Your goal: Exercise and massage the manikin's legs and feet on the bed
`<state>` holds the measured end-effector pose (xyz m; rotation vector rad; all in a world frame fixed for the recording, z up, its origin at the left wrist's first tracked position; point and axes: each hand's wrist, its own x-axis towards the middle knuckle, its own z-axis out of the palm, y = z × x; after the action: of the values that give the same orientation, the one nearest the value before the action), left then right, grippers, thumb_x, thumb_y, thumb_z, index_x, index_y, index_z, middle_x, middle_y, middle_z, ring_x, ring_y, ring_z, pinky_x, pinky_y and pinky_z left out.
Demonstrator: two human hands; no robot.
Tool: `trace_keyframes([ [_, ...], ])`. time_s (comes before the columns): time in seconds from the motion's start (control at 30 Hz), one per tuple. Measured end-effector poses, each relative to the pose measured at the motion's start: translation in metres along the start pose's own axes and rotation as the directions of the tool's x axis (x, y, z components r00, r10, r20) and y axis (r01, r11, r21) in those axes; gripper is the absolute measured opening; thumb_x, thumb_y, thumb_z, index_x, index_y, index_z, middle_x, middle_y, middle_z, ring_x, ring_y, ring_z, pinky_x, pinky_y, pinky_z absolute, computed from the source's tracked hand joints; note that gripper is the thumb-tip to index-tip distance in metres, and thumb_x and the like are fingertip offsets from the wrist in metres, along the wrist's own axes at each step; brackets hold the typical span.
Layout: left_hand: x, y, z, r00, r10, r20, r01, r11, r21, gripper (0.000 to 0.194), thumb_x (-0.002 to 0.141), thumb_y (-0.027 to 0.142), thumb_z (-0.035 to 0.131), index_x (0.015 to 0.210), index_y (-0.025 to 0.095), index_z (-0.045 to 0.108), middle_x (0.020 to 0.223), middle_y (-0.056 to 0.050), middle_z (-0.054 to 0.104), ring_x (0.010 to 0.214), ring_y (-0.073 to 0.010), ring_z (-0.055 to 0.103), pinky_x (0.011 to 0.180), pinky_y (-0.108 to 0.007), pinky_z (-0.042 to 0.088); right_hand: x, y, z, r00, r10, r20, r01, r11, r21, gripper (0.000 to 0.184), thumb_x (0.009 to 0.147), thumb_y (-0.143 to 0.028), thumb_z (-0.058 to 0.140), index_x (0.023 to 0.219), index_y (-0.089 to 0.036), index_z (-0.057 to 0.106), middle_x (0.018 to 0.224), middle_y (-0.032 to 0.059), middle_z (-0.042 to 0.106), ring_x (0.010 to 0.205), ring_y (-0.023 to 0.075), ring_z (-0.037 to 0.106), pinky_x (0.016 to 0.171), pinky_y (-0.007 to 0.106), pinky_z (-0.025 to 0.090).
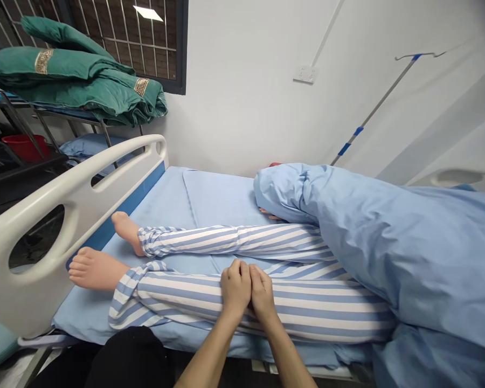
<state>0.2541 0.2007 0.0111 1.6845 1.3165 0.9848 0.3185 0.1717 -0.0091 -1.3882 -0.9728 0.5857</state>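
Note:
Both of my hands are side by side on the near leg [186,291] of a lying figure that looks like a mannequin, at about knee height. My left hand [236,285] has its fingers curled over the blue-and-white striped trouser leg. Touching it, my right hand [262,291] is closed in the same way on the same leg. My fingertips are partly hidden. The far leg [234,241] lies straight alongside. Both bare feet show, the near foot [97,268] and the far foot [127,231]. A light blue quilt [388,237] covers the upper body, and some fingertips show at its edge.
The bed has a cream footboard [117,156] at left and a light blue sheet [218,196]. Behind it, a folded green quilt [76,81] lies on another bed. An IV pole [380,102] rises by the wall at right. A red bucket [26,146] stands far left.

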Motion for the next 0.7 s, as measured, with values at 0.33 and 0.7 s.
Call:
trace_keyframes([
  [0.33, -0.004, -0.007, 0.001, 0.999, 0.044, 0.001, -0.042, 0.944, 0.327, 0.027, 0.09, 0.026, 0.036, 0.075, 0.021, 0.058, 0.069, -0.004, 0.065, 0.068, -0.0153, 0.059, 0.061, -0.026, 0.03, 0.009, -0.016, -0.008, 0.995, 0.004, 0.104, 0.02, 0.974, -0.225, 0.04, 0.085, -0.051, 0.039, 0.06, -0.019, 0.046, 0.058, 0.0005, 0.05, 0.057, 0.0145, 0.045, 0.055, 0.026, 0.038],
  [0.7, -0.007, -0.005, 0.004, 0.997, 0.048, 0.053, -0.062, 0.945, 0.321, 0.027, 0.085, 0.029, 0.041, 0.064, 0.021, 0.054, 0.062, -0.001, 0.064, 0.06, -0.0133, 0.054, 0.057, -0.028, 0.02, -0.003, 0.001, -0.034, 0.99, -0.089, 0.11, 0.125, 0.916, -0.381, 0.039, 0.09, -0.045, 0.034, 0.059, -0.021, 0.037, 0.053, -0.0041, 0.036, 0.05, 0.0114, 0.035, 0.05, 0.025, 0.029],
])
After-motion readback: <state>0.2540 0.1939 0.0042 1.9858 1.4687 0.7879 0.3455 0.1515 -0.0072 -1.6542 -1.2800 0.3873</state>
